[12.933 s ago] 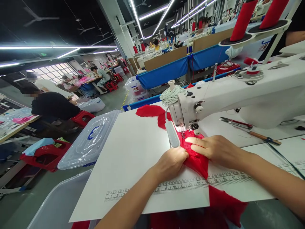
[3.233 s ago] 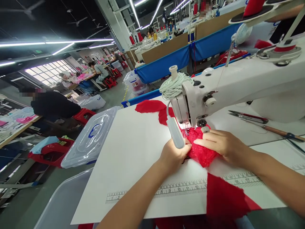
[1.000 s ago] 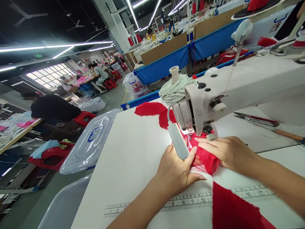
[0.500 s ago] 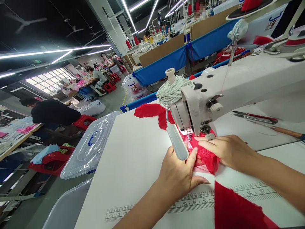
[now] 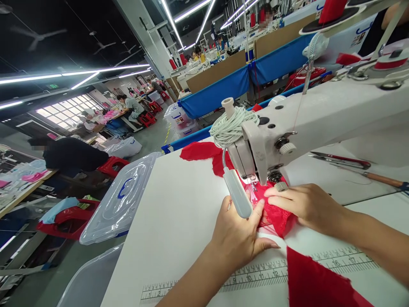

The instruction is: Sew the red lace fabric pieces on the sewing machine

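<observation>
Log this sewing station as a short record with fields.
Hands: left hand and right hand, both on red lace fabric
Machine: white sewing machine, fabric under its needle area
On machine head: coil of pale green cord
Tools: red-handled snips and wooden-handled tool, lying on the right
Table: white tabletop with printed ruler
Loose cloth: red piece lying across the ruler

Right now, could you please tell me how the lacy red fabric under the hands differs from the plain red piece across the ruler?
The lacy red fabric is textured and partly see-through, while the plain red piece looks smoother and opaque. The left hand and right hand touch the lacy red fabric, but neither touches the plain red piece. Both fabrics are red and lie on the white tabletop.
</observation>
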A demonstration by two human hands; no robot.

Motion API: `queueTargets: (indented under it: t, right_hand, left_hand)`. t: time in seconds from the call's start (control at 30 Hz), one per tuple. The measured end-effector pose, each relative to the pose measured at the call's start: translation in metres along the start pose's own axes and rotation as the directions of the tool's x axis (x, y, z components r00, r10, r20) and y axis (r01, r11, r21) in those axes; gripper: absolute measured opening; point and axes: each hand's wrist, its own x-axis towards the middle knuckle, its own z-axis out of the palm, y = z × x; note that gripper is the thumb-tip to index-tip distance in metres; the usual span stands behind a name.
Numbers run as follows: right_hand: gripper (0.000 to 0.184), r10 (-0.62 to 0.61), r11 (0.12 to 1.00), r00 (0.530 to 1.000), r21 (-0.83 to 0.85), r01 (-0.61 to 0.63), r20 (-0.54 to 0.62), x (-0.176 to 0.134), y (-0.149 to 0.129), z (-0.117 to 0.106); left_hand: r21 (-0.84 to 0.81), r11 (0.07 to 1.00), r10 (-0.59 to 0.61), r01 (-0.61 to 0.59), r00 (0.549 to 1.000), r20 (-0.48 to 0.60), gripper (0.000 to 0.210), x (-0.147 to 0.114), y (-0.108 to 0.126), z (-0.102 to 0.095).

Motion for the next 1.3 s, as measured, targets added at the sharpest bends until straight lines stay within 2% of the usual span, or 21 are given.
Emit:
queueTargets:
  t: [0.1,0.3,0.57,0.9,1.13,1.3]
  right_hand:
    - [0.038,-0.016,1.0,0.999,-0.015,0.016,-0.03,-0.002,0.001,0.002]
    - [0.036,0.022,0.999,1.0,-0.045,-0.023,-0.015,-0.005,0.002,0.004]
    - [0.031,0.078,0.995,0.997,-0.065,-0.079,-0.016,-0.001,0.0,0.003]
    - [0.025,0.069,0.995,0.998,-0.073,-0.068,0.011,0.002,0.002,0.0]
    - [0.026,0.124,0.99,0.992,-0.067,-0.122,0.032,-0.002,0.004,0.008]
    - [0.033,0.095,0.991,0.994,-0.095,-0.091,0.045,0.0,0.004,0.003]
  left_hand:
    - [-0.004,1.0,0.01,-0.01,1.0,0.017,0.083,-0.001,0.002,-0.003]
    - [-0.051,0.999,0.001,0.0,1.0,0.009,0.081,0.001,0.005,-0.007]
    - [-0.035,0.999,-0.012,0.013,0.999,0.041,0.086,-0.004,0.002,-0.001]
    - [-0.071,0.997,-0.039,0.036,0.998,-0.041,0.08,0.002,-0.004,-0.001]
    - [-0.07,0.995,-0.069,0.065,0.996,-0.054,0.075,0.002,-0.003,-0.001]
    - [-0.044,0.998,-0.044,0.042,0.998,-0.047,0.073,0.002,-0.005,-0.001]
